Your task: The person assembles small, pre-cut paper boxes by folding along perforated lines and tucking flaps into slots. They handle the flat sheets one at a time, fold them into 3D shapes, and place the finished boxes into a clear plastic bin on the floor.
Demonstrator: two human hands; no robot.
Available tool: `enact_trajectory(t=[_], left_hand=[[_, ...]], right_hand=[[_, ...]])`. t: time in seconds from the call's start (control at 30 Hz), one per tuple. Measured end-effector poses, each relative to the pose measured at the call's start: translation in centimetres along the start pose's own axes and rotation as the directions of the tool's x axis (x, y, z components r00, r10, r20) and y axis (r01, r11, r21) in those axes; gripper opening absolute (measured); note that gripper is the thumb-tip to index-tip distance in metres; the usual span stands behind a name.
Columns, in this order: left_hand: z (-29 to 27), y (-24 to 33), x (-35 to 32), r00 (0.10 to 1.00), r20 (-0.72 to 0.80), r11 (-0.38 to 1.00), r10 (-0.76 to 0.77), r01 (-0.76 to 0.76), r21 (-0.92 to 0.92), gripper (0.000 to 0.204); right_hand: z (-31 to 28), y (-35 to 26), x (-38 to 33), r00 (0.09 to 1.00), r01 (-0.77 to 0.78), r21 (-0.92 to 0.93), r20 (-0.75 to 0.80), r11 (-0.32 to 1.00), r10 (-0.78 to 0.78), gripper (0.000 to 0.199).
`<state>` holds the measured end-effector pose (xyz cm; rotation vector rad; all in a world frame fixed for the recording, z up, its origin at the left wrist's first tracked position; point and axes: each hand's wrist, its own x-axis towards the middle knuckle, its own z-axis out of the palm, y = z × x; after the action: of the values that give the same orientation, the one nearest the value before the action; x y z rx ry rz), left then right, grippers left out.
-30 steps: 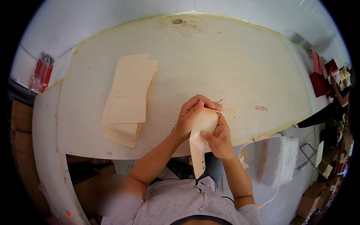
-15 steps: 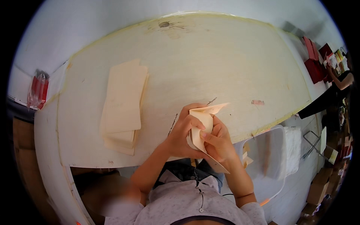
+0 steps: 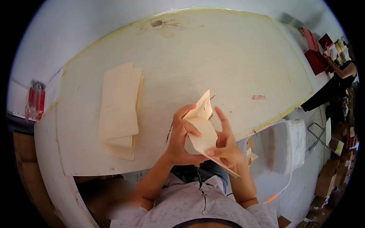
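Close in front of my body, over the table's near edge, I hold a cream paper card (image 3: 203,133) bent along creases, its upper flap standing up. My left hand (image 3: 177,138) is closed around its left side, with the thumb and fingers gripping the edge. The thumb of my right hand (image 3: 229,147) presses on the lower right part, and the index finger stretches upward off the card. The other right fingers are partly hidden behind the card. To the left, a loose stack of flat cream cards (image 3: 118,102) lies slightly fanned on the table.
The pale table (image 3: 182,57) has yellowed taped edges. Beside it at right stands a clear plastic bin (image 3: 283,131) with cream pieces (image 3: 250,155) inside. Red boxes (image 3: 314,57) and another person (image 3: 345,72) are at far right; a wrapped red bundle (image 3: 35,100) sits at left.
My right index finger has lifted off the card and straightened, while the right thumb has slid lower along it. The card's upper flap has swung more upright. The whole view has shifted slightly.
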<state>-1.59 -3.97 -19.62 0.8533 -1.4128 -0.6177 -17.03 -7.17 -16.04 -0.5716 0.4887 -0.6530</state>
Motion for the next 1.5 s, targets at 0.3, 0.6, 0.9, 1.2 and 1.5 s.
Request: enact_trajectory(t=[0.3,0.6,0.9,1.2,1.5], left_hand=[[0.7,0.4,-1.1,0.987,0.025,0.965,-0.159,0.160,-0.210,0.060],[1.8,0.6,-1.7,0.900,0.014,0.590,-0.435,0.297,-0.751,0.053],[0.3,-2.3,-2.4,0.864,0.088,0.140,-0.495,0.179,-0.974,0.044],[0.1,-2.5,-2.0,0.865,0.129,0.153,-0.484,0.229,-0.961,0.039],[-0.7,-3.2,-2.0,0.849,0.206,0.269,-0.486,0.370,-0.889,0.046]], right_hand=[[1.5,0.6,-1.0,0.984,0.175,-0.282,0.018,0.943,-0.177,0.067],[2.7,1.3,-0.4,0.891,0.390,-0.755,0.164,0.528,-0.423,0.048],[2.9,-0.7,-2.4,0.756,0.584,-0.685,0.265,0.435,-0.598,0.032],[2.6,2.0,-0.7,0.902,0.261,-0.926,0.334,-0.271,-0.274,0.035],[0.6,2.6,1.5,0.942,0.247,-0.917,0.303,-0.312,-0.145,0.032]])
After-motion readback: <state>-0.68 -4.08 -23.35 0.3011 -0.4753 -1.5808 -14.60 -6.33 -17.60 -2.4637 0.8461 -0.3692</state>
